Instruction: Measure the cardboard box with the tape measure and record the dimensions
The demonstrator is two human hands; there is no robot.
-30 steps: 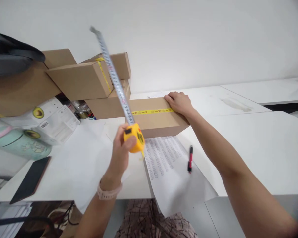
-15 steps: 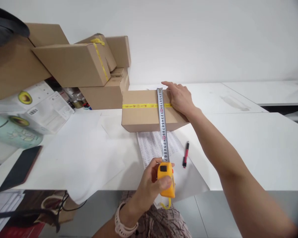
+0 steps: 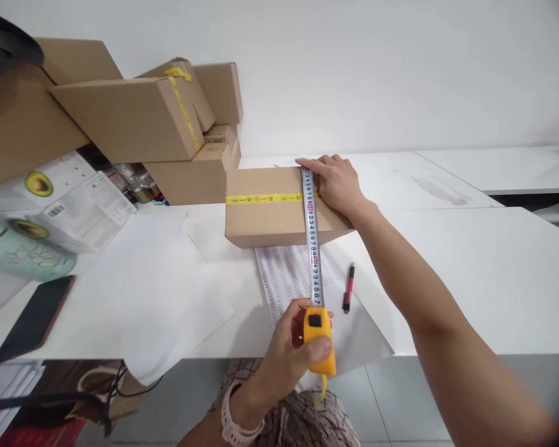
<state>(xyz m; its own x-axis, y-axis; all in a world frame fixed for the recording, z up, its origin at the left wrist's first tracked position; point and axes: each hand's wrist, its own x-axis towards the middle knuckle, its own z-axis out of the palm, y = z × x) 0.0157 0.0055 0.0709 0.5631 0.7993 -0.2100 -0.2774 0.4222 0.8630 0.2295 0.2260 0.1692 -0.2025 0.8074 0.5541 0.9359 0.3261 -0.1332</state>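
Note:
A cardboard box (image 3: pixel 265 217) with a band of yellow printed tape lies on the white table. Across its top runs the metal blade of a tape measure (image 3: pixel 313 248), drawn out toward me. My left hand (image 3: pixel 295 347) is closed around the yellow case (image 3: pixel 319 354), thumb on its top. My right hand (image 3: pixel 339 181) rests over the box's far right corner, fingers bent over the back edge. Its index finger lies on the blade's far end; its thumb is hidden. Partly under the box lies a printed sheet of paper (image 3: pixel 279 273).
A red and black pen (image 3: pixel 349 288) lies right of the sheet. Stacked cardboard boxes (image 3: pixel 125 118), white avocado-print boxes (image 3: pixel 74 205), a mint-green bottle (image 3: pixel 28 248) and a dark phone (image 3: pixel 35 320) occupy the left. Loose white paper (image 3: pixel 153 310) hangs over the table's front edge.
The tape measure has shifted right along the box, with my left hand on its case. My right index finger has come down onto the blade's far end.

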